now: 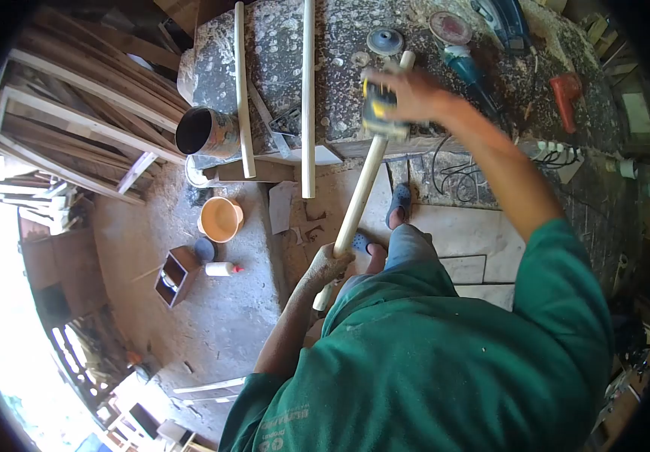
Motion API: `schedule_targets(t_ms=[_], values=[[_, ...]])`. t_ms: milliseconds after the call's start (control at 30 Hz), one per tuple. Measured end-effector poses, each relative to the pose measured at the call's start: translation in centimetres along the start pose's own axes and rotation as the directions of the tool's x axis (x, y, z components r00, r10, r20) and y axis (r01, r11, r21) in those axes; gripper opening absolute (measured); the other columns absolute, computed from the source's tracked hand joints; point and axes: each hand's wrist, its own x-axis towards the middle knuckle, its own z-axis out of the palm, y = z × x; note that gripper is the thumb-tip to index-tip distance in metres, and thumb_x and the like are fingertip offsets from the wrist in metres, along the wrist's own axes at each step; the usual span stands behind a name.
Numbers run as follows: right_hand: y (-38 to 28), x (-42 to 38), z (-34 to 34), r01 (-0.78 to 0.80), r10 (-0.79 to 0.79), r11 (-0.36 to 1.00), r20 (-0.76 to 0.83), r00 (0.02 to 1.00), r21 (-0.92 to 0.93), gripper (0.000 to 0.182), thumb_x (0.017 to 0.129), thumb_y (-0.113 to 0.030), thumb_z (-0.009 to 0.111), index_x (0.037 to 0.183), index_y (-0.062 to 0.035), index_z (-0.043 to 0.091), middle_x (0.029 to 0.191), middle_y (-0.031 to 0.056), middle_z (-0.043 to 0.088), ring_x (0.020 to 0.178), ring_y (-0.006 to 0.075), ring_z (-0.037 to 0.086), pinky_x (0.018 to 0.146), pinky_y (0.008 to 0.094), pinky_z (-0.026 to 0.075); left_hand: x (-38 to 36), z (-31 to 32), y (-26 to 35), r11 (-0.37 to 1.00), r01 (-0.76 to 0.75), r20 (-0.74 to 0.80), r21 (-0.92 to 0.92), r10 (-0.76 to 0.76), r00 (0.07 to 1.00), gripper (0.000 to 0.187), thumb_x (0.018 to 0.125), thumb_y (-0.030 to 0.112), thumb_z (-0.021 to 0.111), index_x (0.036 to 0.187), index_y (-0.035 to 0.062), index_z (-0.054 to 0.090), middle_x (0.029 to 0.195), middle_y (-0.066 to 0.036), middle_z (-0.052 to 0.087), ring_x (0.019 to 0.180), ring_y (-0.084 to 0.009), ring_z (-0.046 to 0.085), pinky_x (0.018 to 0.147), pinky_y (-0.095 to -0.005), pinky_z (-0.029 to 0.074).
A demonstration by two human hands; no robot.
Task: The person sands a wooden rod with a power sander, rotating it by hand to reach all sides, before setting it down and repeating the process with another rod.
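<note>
A long pale wooden pole (361, 192) runs slantwise from my lap up onto the workbench (276, 56). My left hand (328, 265) is wrapped round its lower part, and the pole's near end sticks out below the fist. Farther up, my right hand (414, 96) grips a yellow-and-black palm sander (380, 113) from above. The sander lies over the upper part of the pole, slightly blurred by motion. Beyond my right hand, the pole's far end shows near a round grey disc (385, 41).
Two more pale poles (244, 98) (308, 98) overhang the bench edge. A teal angle grinder (464, 68), a circular saw (504, 26) and an orange tool (566, 102) lie at the right. An open can (208, 132) stands left; an orange basin (221, 219) and white bottle (221, 269) sit lower down.
</note>
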Motion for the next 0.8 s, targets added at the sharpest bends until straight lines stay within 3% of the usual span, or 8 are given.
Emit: schedule_targets(t_ms=[33,267,333,367,400,567,633,800], values=[[2.1,1.5,1.3,0.020,-0.042,0.992,-0.181,0.983,-0.122,0.081,0.076,-0.039,0.077,0.148,-0.0255,0.042,0.141,0.0206,0.048,0.110,0.0417,0.064,0.092,0.0455,0.055,-0.2,-0.1,0.1,0.998,0.017,0.046,-0.059,-0.014,0.999,0.026,0.088,0.020,0.070,0.099,0.0004,0.056,0.062,-0.002,0.052,0.045,-0.0133,0.050,0.040,-0.0311,0.040],[-0.2,1.1,0.2,-0.497,0.545,0.826,-0.153,0.824,0.268,0.089,0.074,-0.041,0.081,0.150,-0.0237,0.038,0.135,0.0222,0.050,0.119,0.0378,0.058,0.097,0.0461,0.052,-0.4,-2.4,0.2,0.913,0.145,0.366,-0.381,0.005,0.931,0.027,0.089,0.023,0.074,0.090,0.0087,0.051,0.059,0.005,0.041,0.045,-0.0087,0.037,0.042,-0.0282,0.032],[0.1,0.1,7.8,-0.146,0.337,0.914,-0.510,0.792,0.378,0.086,0.074,-0.040,0.082,0.148,-0.0230,0.042,0.128,0.0253,0.050,0.109,0.0365,0.063,0.098,0.0462,0.051,-0.1,-2.7,-0.4,0.880,0.172,0.426,-0.444,0.038,0.904,0.027,0.088,0.025,0.074,0.091,0.0094,0.051,0.060,0.005,0.040,0.045,-0.0083,0.037,0.042,-0.0278,0.032],[-4.8,-4.3,1.3,-0.282,0.359,0.875,-0.137,0.923,0.393,0.087,0.074,-0.038,0.082,0.148,-0.0216,0.041,0.126,0.0273,0.051,0.099,0.0353,0.066,0.090,0.0451,0.055,0.1,-2.8,-0.5,0.869,0.186,0.443,-0.459,0.042,0.896,0.028,0.088,0.025,0.074,0.092,0.0099,0.052,0.060,0.005,0.040,0.045,-0.0082,0.037,0.042,-0.0275,0.032],[-5.2,-5.5,3.6,-0.115,0.156,0.983,-0.329,0.931,0.142,0.083,0.077,-0.039,0.080,0.148,-0.0190,0.041,0.123,0.0279,0.053,0.092,0.0335,0.069,0.078,0.0420,0.060,0.3,-2.9,-0.6,0.859,0.201,0.461,-0.471,0.046,0.886,0.028,0.088,0.026,0.074,0.092,0.0103,0.052,0.060,0.005,0.040,0.045,-0.0081,0.037,0.042,-0.0273,0.033],[-7.2,-9.1,3.4,0.399,-0.396,0.917,-0.129,0.909,-0.007,0.068,0.083,-0.039,0.074,0.143,-0.0195,0.049,0.114,0.0193,0.054,0.078,0.0276,0.070,0.063,0.0392,0.061,1.3,-3.3,-1.5,0.877,0.210,0.459,-0.431,0.013,0.889,0.029,0.088,0.027,0.075,0.094,0.0103,0.052,0.060,0.005,0.040,0.046,-0.0088,0.038,0.043,-0.0274,0.034],[-7.2,-7.7,0.1,0.234,-0.243,0.968,0.127,0.962,0.087,0.069,0.081,-0.036,0.075,0.144,-0.0211,0.048,0.113,0.0170,0.054,0.075,0.0256,0.068,0.064,0.0380,0.061,0.9,-3.3,-1.5,0.895,0.201,0.429,-0.397,-0.013,0.903,0.029,0.088,0.026,0.075,0.094,0.0101,0.052,0.061,0.005,0.041,0.047,-0.0091,0.039,0.043,-0.0276,0.034],[-1.0,-1.1,-1.8,-0.311,0.316,0.940,-0.016,0.948,0.143,0.086,0.077,-0.035,0.078,0.152,-0.0208,0.037,0.136,0.0295,0.046,0.112,0.0371,0.062,0.084,0.0427,0.058,-0.3,-2.5,-0.6,0.874,0.194,0.428,-0.445,0.017,0.903,0.030,0.088,0.025,0.074,0.092,0.0086,0.050,0.062,0.003,0.043,0.048,-0.0101,0.042,0.044,-0.0284,0.036]])
